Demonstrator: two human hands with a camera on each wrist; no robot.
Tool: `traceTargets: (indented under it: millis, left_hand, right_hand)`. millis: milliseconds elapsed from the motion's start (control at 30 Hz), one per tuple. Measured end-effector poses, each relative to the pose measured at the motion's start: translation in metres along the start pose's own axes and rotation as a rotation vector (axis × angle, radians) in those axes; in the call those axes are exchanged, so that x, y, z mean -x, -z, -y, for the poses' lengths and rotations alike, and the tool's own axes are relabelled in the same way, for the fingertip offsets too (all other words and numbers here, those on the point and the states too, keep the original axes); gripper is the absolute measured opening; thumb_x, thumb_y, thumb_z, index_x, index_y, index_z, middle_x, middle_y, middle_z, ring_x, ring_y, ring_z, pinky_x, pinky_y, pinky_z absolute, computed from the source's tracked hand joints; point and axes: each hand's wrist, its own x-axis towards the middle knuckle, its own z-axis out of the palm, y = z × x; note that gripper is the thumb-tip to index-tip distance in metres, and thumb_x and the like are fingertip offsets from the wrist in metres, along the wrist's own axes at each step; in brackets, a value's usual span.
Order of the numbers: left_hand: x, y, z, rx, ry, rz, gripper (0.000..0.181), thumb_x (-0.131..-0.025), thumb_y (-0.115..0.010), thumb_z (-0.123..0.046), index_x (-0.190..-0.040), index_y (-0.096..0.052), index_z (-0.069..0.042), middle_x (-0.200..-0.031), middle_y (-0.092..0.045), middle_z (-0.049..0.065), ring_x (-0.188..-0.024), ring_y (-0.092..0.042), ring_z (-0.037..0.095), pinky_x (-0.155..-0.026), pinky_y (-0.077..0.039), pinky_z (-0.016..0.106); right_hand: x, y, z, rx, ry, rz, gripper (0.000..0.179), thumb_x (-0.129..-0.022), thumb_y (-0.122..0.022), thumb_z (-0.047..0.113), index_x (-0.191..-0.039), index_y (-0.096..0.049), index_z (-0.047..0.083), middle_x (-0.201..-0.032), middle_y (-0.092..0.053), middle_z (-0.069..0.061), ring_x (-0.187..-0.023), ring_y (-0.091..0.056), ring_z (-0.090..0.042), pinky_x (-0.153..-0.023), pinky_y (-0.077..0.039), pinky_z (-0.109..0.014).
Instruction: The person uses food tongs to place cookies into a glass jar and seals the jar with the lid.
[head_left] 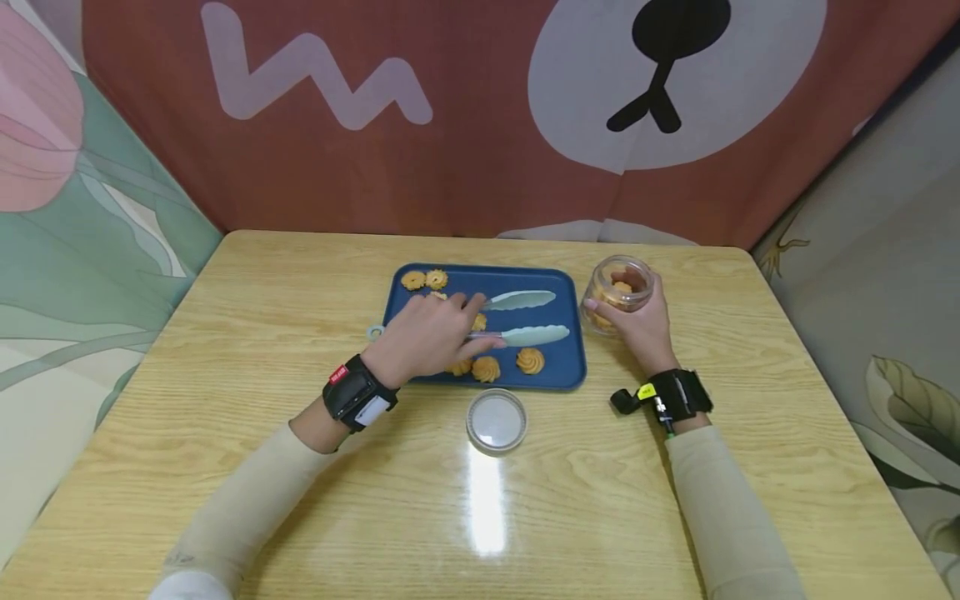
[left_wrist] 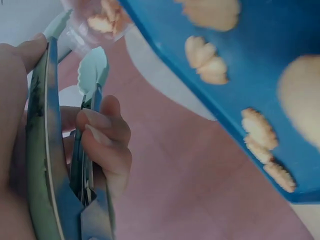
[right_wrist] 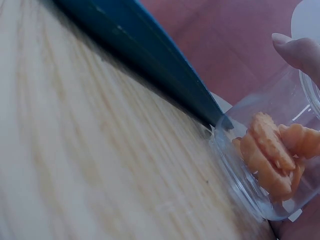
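Note:
My left hand [head_left: 427,333] holds a pair of tongs [head_left: 535,335] over the blue tray [head_left: 564,367]. The mint-green tips stand spread apart with nothing gripped between them. In the left wrist view, thumb and fingers lie along the two metal arms of the tongs [left_wrist: 55,165]. Swirled cookies [head_left: 529,361] lie on the tray, some partly hidden under the left hand. Just right of the tray, my right hand [head_left: 643,327] grips a clear jar [head_left: 600,321] around its side. Several cookies [right_wrist: 272,155] are inside the jar, whose mouth is uncovered.
A round clear lid [head_left: 497,421] lies on the wooden table [head_left: 360,508] in front of the tray. A printed cloth [head_left: 480,183] hangs behind the table's far edge, and patterned drapes [head_left: 862,250] flank it on both sides.

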Motion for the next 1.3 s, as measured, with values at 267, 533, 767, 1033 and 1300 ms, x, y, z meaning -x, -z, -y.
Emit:
traceTargets:
  millis: [267, 533, 767, 1033, 1300]
  left_hand:
    - [0.015, -0.013, -0.003, 0.027, -0.023, 0.046, 0.059, -0.093, -0.046, -0.058, -0.117, -0.059, -0.005, -0.077, -0.063, 0.008, -0.039, -0.041, 0.012, -0.032, -0.038, 0.029]
    - [0.021, -0.019, -0.006, 0.037, -0.018, 0.08, 0.065, -0.09, -0.047, -0.062, -0.124, -0.057, -0.007, -0.077, -0.063, 0.009, -0.037, -0.04, 0.013, -0.031, -0.037, 0.029]
    - [0.025, -0.022, -0.007, 0.098, -0.01, 0.089, 0.062, -0.088, -0.051, -0.062, -0.118, -0.06, -0.009, -0.069, -0.06, 0.003, -0.038, -0.04, 0.01, -0.031, -0.034, 0.027]
    - [0.028, -0.025, -0.006, 0.112, 0.0, 0.09, 0.059, -0.088, -0.05, -0.062, -0.116, -0.06, -0.011, -0.065, -0.055, 0.0, -0.038, -0.039, 0.009, -0.031, -0.032, 0.027]
    - [0.028, -0.026, -0.006, 0.121, -0.004, 0.092, 0.059, -0.088, -0.051, -0.06, -0.118, -0.062, -0.011, -0.068, -0.059, 0.0, -0.037, -0.038, 0.008, -0.031, -0.031, 0.027]
  right_hand:
    - [0.0, 0.0, 0.0, 0.002, 0.001, 0.001, 0.086, -0.07, -0.084, 0.023, -0.138, -0.032, 0.016, -0.127, -0.047, -0.01, -0.116, -0.045, -0.024, -0.082, -0.046, -0.017]
    - [0.0, 0.0, 0.0, -0.004, -0.002, 0.002, 0.084, -0.07, -0.084, 0.023, -0.137, -0.032, 0.023, -0.127, -0.047, -0.011, -0.115, -0.046, -0.025, -0.08, -0.047, -0.017]
    - [0.0, 0.001, 0.0, 0.013, -0.004, 0.004, 0.084, -0.07, -0.084, 0.025, -0.137, -0.032, 0.023, -0.127, -0.048, -0.01, -0.115, -0.046, -0.022, -0.083, -0.046, -0.019]
    - [0.001, 0.001, 0.002, 0.019, 0.0, 0.008, 0.083, -0.071, -0.083, 0.025, -0.137, -0.032, 0.023, -0.127, -0.048, -0.008, -0.114, -0.046, -0.019, -0.084, -0.045, -0.021]
    - [0.001, 0.001, 0.004, 0.01, -0.001, 0.009, 0.084, -0.071, -0.083, 0.025, -0.137, -0.032, 0.023, -0.127, -0.047, -0.009, -0.114, -0.046, -0.02, -0.084, -0.045, -0.021]
